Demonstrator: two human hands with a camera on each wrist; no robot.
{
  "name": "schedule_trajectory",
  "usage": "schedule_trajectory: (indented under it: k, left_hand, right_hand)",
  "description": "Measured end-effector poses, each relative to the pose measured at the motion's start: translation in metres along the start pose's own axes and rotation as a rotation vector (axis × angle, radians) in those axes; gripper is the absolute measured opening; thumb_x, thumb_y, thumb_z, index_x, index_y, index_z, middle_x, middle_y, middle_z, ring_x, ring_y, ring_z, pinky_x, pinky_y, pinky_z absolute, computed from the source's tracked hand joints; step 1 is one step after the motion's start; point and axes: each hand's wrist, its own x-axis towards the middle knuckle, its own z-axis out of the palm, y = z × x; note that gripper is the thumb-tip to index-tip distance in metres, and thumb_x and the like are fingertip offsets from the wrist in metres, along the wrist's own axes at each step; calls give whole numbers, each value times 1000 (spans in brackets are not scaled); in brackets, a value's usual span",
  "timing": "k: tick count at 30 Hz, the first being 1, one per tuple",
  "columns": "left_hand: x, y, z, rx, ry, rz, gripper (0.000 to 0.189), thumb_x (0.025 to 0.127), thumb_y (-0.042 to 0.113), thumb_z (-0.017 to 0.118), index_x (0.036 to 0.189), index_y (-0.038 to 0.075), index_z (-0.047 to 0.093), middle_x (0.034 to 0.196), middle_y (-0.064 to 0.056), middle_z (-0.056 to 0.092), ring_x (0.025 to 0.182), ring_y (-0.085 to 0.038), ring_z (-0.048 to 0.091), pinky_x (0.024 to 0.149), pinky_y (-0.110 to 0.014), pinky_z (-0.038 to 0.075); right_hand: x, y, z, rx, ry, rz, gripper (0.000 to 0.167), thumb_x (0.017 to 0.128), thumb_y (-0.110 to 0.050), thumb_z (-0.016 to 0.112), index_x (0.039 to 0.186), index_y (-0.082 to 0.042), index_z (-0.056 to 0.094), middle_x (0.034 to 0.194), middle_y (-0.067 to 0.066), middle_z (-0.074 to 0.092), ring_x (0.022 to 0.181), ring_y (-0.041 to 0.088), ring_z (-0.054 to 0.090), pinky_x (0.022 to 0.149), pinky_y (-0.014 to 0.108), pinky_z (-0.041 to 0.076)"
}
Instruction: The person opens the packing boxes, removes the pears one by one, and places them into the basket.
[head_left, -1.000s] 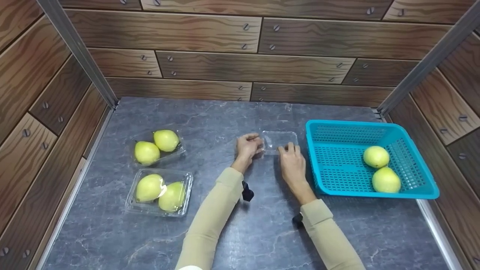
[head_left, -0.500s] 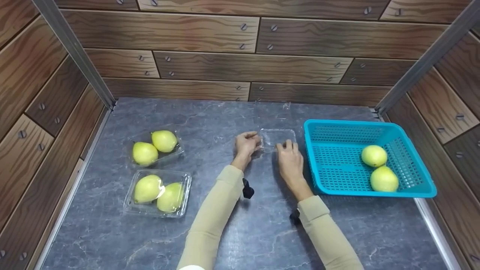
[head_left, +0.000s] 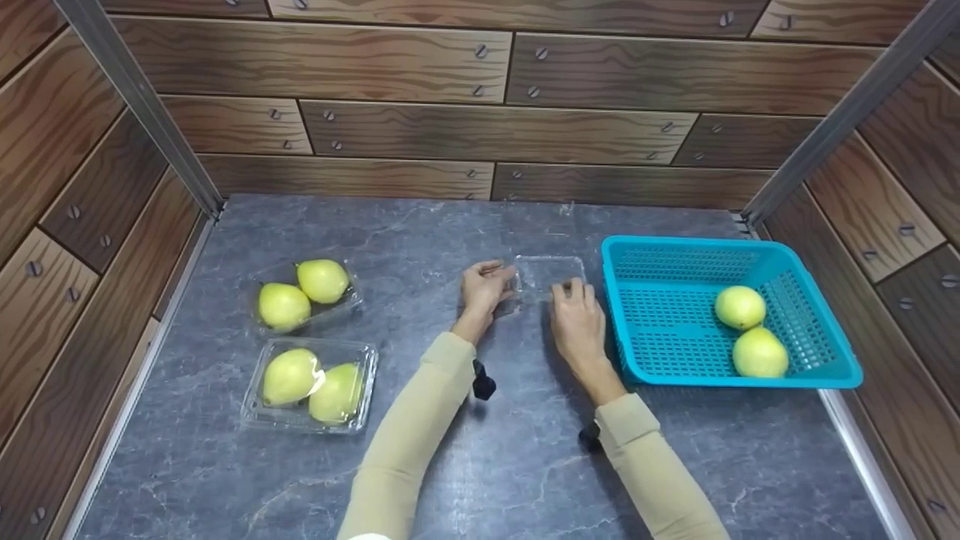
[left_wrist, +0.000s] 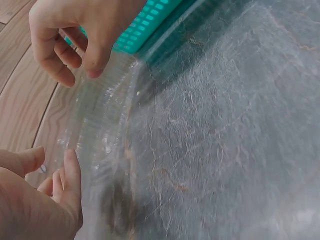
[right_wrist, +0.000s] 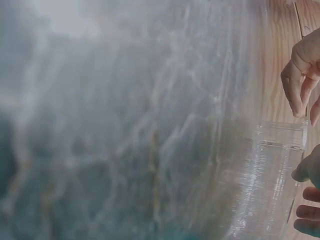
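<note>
A person's left hand [head_left: 484,287] sits at the left edge of an open, clear plastic rectangular container [head_left: 550,274] on the grey marbled table [head_left: 480,480], while the right hand [head_left: 580,322] bends over its near right corner. Both hands have thumb and fingers loosely parted with nothing visibly gripped, though whether the fingertips touch the transparent rim is hard to tell. Just right stands a turquoise perforated plastic basket [head_left: 675,330] holding two round yellow-green fruits [head_left: 760,352].

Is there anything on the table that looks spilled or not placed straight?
Only the farther clear pear container on the left looks crooked: it sits turned, while the nearer container lies straighter. Nothing looks spilled.
</note>
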Motion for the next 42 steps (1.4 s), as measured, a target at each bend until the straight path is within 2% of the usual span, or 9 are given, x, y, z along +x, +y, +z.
schedule_trajectory:
  k: [6, 9, 14, 18, 24, 31, 33, 39, 42]
  left_hand:
    - [-18, 12, -12, 46, 0, 34, 35, 100, 20, 72, 130, 3, 68, 122, -16, 69, 112, -37, 70, 92, -45, 68]
    - [-29, 17, -21, 71, -26, 49, 34, 102, 24, 70, 129, 4, 68, 122, -15, 67, 102, -30, 70, 96, -48, 66]
    - [-50, 23, -39, 137, -65, 93, 36, 103, 28, 68, 132, 6, 67, 126, -15, 66, 102, -22, 67, 91, -38, 68]
    - [-68, 26, -55, 231, -85, 193, 38, 103, 27, 69, 132, 3, 66, 127, -17, 67, 105, -29, 69, 85, -37, 68]
    - [-90, 26, -85, 412, -75, 385, 41, 97, 23, 76, 130, 1, 68, 126, -20, 72, 112, -33, 70, 97, -44, 63]
    - [-112, 22, -122, 634, -66, 448, 47, 93, 36, 80, 130, 9, 70, 124, -14, 72, 106, -35, 69, 96, -49, 58]
    - [-118, 21, -133, 712, -78, 483, 50, 92, 39, 80, 131, 11, 69, 125, -12, 71, 112, -33, 64, 99, -49, 56]
    - [-128, 17, -173, 977, -112, 675, 64, 87, 54, 81, 134, 12, 69, 125, -12, 67, 119, -31, 55, 104, -54, 51]
    - [-130, 16, -195, 1026, -129, 754, 70, 85, 55, 81, 136, 10, 67, 132, -13, 66, 127, -35, 54, 112, -59, 48]
  right_hand:
    - [-6, -5, -17, 58, 76, -36, 26, 88, -9, 82, 113, -5, 75, 107, 19, 70, 96, 38, 67, 75, 46, 64]
    - [-10, -8, -29, 87, 86, -48, 29, 87, -12, 84, 114, -6, 76, 107, 18, 70, 95, 37, 67, 77, 46, 64]
    - [-18, -11, -52, 129, 69, -60, 30, 89, -17, 84, 116, -8, 75, 110, 17, 70, 97, 37, 67, 79, 47, 64]
    - [-26, -7, -70, 138, 57, -88, 32, 89, -21, 85, 118, -10, 76, 109, 15, 71, 98, 35, 67, 77, 46, 64]
    - [-38, 7, -90, 128, 38, -151, 36, 88, -23, 86, 120, -10, 75, 109, 13, 72, 96, 32, 68, 76, 45, 63]
    - [-51, 27, -102, 111, 52, -195, 41, 85, -28, 89, 118, -7, 76, 105, 15, 73, 91, 33, 67, 70, 45, 62]
    - [-54, 32, -106, 103, 49, -196, 41, 85, -29, 90, 117, -6, 76, 105, 16, 73, 92, 34, 67, 69, 45, 62]
    - [-65, 48, -112, 72, 50, -188, 42, 85, -29, 89, 118, -7, 76, 107, 18, 73, 93, 36, 68, 66, 46, 63]
    - [-71, 58, -112, 66, 73, -187, 42, 86, -29, 88, 119, -6, 75, 105, 19, 73, 90, 37, 68, 63, 47, 61]
